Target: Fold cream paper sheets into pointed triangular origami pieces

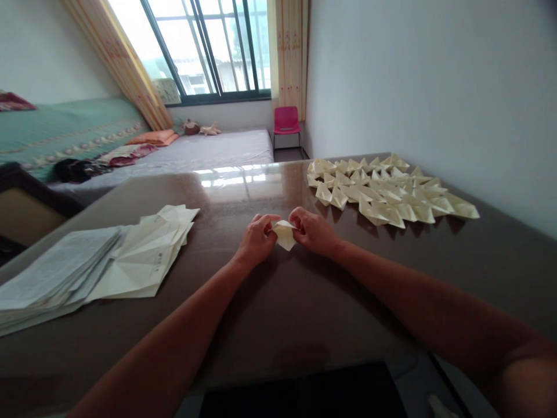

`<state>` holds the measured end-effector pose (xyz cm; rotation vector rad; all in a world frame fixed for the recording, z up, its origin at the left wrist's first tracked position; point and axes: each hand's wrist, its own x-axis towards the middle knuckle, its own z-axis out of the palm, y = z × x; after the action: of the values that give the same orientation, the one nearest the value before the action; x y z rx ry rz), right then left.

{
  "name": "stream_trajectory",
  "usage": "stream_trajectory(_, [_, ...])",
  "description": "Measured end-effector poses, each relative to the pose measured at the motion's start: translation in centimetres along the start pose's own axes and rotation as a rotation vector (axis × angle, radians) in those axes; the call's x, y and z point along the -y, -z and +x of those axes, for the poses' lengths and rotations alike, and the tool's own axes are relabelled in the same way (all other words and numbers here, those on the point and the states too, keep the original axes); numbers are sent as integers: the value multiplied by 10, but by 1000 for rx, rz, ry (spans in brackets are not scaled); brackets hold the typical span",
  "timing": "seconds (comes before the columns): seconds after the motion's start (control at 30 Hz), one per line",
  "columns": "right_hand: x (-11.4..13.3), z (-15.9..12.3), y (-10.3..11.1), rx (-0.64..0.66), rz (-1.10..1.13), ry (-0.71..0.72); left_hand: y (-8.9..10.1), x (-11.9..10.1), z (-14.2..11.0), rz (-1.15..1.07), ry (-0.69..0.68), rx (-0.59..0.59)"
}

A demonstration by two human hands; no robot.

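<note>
A small folded piece of cream paper [285, 235] is held between both hands above the middle of the brown table. My left hand [257, 237] pinches its left corner between thumb and fingers. On the other side, my right hand [312, 230] grips the right corner the same way. The paper's lower end comes to a point towards me. At the back right of the table stand several folded paper pieces [383, 191], set close together in rows. To the left lie creased cream sheets [143, 255], partly under or beside a stack of printed paper [56, 264].
The glossy brown table [243, 325] runs up to a white wall [413, 75] on the right. Beyond it are a bed [226, 148], a pink chair [286, 121] and a window [213, 52]. A dark wooden chair or armrest [39, 186] stands at the left.
</note>
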<state>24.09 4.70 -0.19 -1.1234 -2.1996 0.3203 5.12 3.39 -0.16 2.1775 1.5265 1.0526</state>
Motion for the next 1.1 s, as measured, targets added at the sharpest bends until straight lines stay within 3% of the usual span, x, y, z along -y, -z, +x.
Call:
stream_trajectory(0.17, [0,1,-6,16,-7,-30,-6,-4,-2,48,-51,22])
stream_trajectory(0.4, [-7,3,-3,38,-32,16,-2,1,-1,-5,32,96])
stream_trajectory(0.8, [-25,2,32,350,-3,338,28,-3,-9,353,-229,342])
stream_trajectory(1.1, [-25,4,49,485,-159,411,40,-7,-8,456,-309,427])
